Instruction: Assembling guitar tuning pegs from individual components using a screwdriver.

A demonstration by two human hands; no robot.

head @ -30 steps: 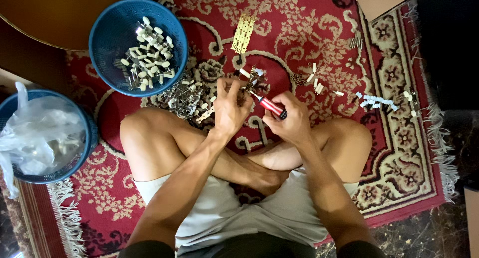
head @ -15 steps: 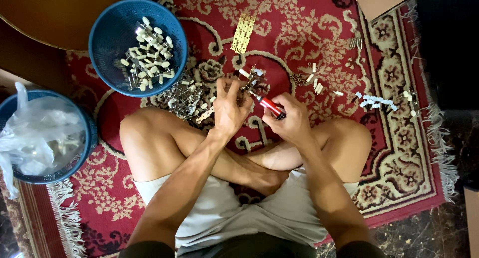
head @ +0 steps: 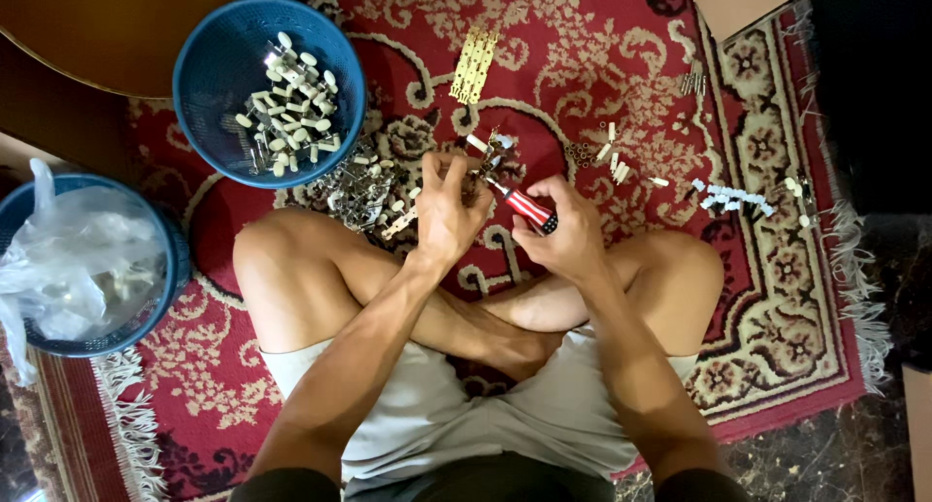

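I sit cross-legged on a red patterned rug (head: 621, 36). My left hand (head: 449, 211) pinches a small metal part with a white knob (head: 490, 157) in front of my knees. Beside it, my right hand (head: 571, 235) grips a screwdriver with a red, white and black handle (head: 524, 208), its tip pointed at that part. The two hands nearly touch. A pile of similar metal parts (head: 364, 189) lies on the rug just left of my left hand.
A blue basket (head: 209, 84) with several white-knobbed parts stands far left. Another blue basket (head: 165, 288) with clear plastic bags sits at the left edge. Gold metal strips (head: 474, 65) and scattered small pieces (head: 733, 196) lie on the rug ahead and right.
Both hands stay together over the rug; only the fingers have shifted slightly around the part and the screwdriver.
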